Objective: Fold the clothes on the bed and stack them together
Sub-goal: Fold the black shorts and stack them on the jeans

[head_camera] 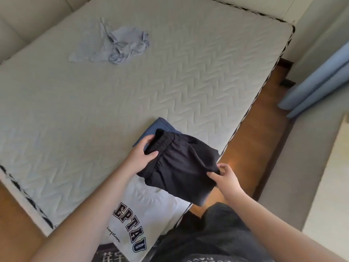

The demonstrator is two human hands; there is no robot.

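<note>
Folded black shorts with an elastic waistband hang just above the near right corner of the bed. My left hand grips the waistband end. My right hand pinches the opposite edge. Under the shorts lies a folded blue garment, mostly hidden. A folded white T-shirt with dark block letters lies flat at the bed's near edge. A crumpled light blue garment lies unfolded at the far left of the mattress.
The wooden floor runs along the bed's right side. Blue curtains hang at the right. A padded headboard borders the far left. My legs in dark shorts stand by the near corner.
</note>
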